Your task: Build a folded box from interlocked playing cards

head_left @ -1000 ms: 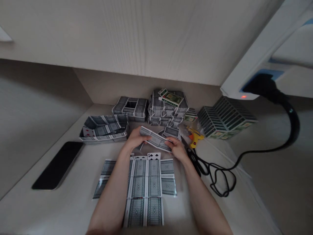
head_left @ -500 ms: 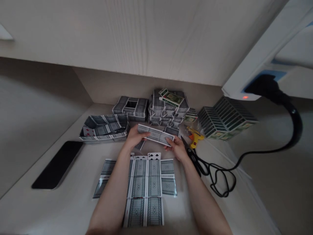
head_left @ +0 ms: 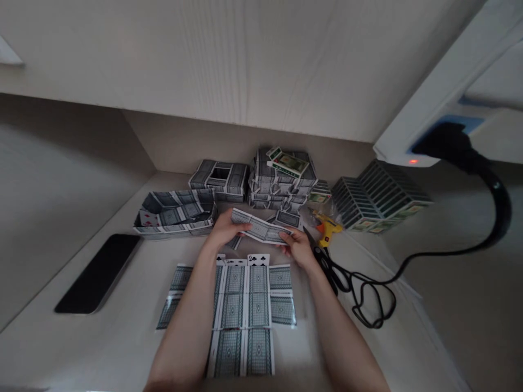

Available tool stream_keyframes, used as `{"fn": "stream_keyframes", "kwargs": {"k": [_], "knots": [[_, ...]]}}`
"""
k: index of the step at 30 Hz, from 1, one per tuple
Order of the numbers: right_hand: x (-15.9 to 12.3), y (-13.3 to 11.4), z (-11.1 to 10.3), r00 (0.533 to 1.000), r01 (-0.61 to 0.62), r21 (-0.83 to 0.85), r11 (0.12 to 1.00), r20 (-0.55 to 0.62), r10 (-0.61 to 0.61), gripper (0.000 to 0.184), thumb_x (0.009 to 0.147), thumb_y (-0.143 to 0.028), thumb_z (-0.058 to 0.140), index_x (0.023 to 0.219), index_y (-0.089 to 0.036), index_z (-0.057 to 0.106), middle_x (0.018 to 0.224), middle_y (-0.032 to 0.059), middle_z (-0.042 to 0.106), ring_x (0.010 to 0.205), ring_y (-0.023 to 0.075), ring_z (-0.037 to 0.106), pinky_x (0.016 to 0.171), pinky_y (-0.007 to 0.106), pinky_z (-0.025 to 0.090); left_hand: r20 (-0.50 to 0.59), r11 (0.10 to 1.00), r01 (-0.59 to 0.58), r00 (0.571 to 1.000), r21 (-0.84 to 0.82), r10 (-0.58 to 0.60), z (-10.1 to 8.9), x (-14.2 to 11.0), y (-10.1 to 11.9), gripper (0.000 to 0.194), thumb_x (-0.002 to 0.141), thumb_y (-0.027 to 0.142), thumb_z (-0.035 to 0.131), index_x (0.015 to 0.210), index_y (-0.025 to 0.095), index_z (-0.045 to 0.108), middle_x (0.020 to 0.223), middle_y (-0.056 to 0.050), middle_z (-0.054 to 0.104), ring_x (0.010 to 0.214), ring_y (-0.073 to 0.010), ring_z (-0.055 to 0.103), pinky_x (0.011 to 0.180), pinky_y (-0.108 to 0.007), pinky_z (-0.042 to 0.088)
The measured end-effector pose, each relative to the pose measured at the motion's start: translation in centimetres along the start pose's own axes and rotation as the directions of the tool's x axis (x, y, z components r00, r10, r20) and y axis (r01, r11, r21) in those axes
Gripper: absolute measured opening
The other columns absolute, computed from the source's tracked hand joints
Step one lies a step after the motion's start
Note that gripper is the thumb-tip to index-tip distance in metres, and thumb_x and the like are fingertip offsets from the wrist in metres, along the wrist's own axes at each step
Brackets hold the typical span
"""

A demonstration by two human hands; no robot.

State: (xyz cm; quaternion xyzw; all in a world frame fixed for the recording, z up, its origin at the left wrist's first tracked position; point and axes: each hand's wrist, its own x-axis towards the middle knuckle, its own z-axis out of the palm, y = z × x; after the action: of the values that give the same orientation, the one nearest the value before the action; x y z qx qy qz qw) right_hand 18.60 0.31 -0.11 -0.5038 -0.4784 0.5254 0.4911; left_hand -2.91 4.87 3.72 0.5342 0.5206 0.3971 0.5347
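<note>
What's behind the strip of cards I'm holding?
Past the strip, a patterned card back shows, with stacked card boxes farther back. Whatever lies directly behind the strip is covered.

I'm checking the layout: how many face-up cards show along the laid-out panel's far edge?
3: the right card, the middle card and the left card, side by side along that edge. The left forearm may hide more.
</note>
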Motion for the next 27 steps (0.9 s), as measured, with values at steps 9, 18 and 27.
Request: {"fn": "stream_keyframes", "kwargs": {"k": [9,18,27], "knots": [[-0.1,0.1,0.7,0.991,0.048,-0.022,0.999,-0.121,-0.050,0.022,0.069,-0.042,0.058,0.068,-0.020,0.058,0.047,-0.0035,0.054,0.034,0.0109,0.042,0.034,0.024,0.033,-0.033,0.999,-0.045,0.998,-0.005,0.045,0.4,0.2,0.1,0.039,0.052,0.028,0.073,0.083,0.015,0.055,0.074,0.000,0.061,0.063,-0.0151,0.058,0.048,-0.026,0.051],[0.0,0.2,0.3,0.996,0.005,0.055,0.998,-0.089,0.000,0.024,0.065,-0.042,0.062,0.073,-0.019,0.060,0.051,-0.0018,0.058,0.035,0.0095,0.041,0.031,0.021,0.030,-0.026,0.998,-0.020,1.000,-0.067,0.018,0.8,-0.1,0.3,0.041,0.050,0.028,0.074,0.083,0.015,0.053,0.072,0.000,0.060,0.062,-0.0145,0.058,0.050,-0.028,0.052],[-0.2,0.1,0.0,0.997,-0.004,0.030,1.000,-0.082,0.006,0.026,0.065,-0.043,0.063,0.069,-0.018,0.059,0.044,-0.0043,0.052,0.032,0.0089,0.039,0.031,0.021,0.029,0.014,0.999,-0.006,1.000,-0.033,0.007,0.5,-0.1,0.2,0.040,0.051,0.031,0.073,0.082,0.015,0.054,0.075,-0.001,0.061,0.065,-0.0158,0.059,0.051,-0.028,0.051]]}}
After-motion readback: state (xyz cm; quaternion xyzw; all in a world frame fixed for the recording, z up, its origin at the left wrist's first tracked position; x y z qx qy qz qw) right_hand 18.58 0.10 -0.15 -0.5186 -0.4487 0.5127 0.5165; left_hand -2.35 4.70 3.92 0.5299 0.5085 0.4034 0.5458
